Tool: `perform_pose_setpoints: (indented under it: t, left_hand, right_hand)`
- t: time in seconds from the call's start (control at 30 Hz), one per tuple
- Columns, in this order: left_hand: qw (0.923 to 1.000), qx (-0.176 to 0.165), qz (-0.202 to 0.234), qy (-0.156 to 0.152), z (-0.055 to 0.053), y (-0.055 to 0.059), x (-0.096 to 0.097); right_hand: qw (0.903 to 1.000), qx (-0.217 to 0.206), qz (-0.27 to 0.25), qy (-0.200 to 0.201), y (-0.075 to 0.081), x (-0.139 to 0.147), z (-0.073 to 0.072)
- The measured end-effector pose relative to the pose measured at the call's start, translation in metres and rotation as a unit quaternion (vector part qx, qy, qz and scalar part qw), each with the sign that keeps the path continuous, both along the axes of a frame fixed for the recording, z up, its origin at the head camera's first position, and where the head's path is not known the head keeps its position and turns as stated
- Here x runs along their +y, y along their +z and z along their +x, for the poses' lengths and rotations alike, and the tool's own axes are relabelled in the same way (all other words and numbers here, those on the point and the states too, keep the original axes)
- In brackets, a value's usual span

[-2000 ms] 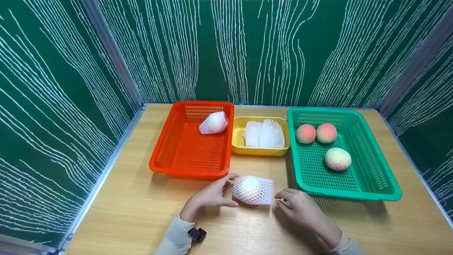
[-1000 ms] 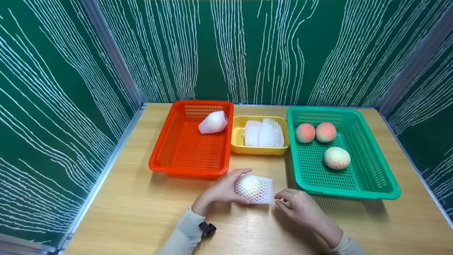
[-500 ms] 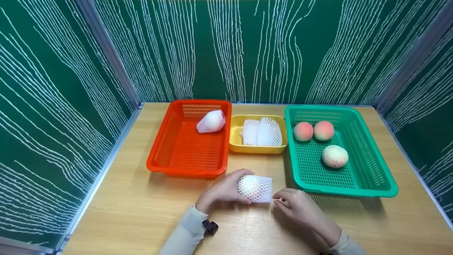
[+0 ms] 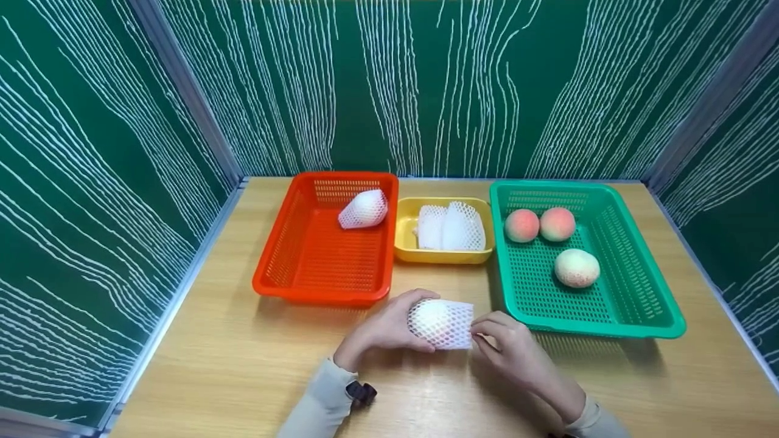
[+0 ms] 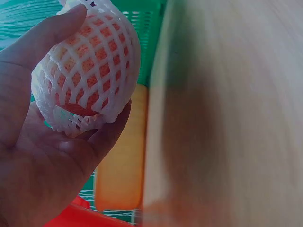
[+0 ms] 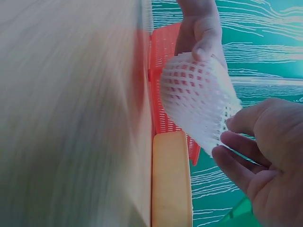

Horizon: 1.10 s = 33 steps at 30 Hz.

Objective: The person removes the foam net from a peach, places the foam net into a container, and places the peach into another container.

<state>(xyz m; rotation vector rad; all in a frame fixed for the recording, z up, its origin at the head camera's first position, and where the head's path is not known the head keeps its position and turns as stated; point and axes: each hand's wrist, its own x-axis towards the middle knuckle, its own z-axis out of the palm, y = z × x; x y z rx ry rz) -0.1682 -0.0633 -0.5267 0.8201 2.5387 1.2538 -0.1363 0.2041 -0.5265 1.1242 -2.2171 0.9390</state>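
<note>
On the table in front of me, my left hand point(image 4: 389, 323) grips a peach point(image 4: 429, 320) wrapped in a white foam fruit net point(image 4: 457, 331). The left wrist view shows red peach skin through the mesh, with the thumb point(image 5: 61, 30) over one side and fingers under the other. My right hand point(image 4: 514, 351) pinches the loose end of the net on the right. In the right wrist view its thumb and fingertips are right at the edge of that mesh point(image 6: 196, 99).
A red basket point(image 4: 263, 283) at left holds one netted peach point(image 4: 365, 208). Behind the hands, a yellow tray point(image 4: 441, 257) contains folded foam nets point(image 4: 447, 228). The green basket point(image 4: 660, 331) at right has three bare peaches point(image 4: 577, 268). Green walls surround the table.
My left hand has moved right and closed around the netted peach. My right fingertips, earlier just off the net's end, now hold it, and that end has shifted slightly right.
</note>
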Motion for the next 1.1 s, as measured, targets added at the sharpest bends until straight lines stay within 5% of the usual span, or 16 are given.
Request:
perform_pose_setpoints:
  t: [0.27,0.43,1.1]
  left_hand:
    - [0.9992,-0.002,0.036,-0.018,0.006,0.014,0.004]
    - [0.9975,-0.001,0.063,-0.031,0.009,0.016,0.006]
    - [0.9973,0.016,0.065,-0.031,0.016,0.014,0.010]
  right_hand:
    - [0.9981,0.038,-0.043,0.022,0.007,-0.006,-0.003]
    - [0.9982,0.053,-0.017,0.023,0.012,-0.009,-0.001]
    - [0.9991,0.022,0.034,-0.008,0.000,-0.025,0.006]
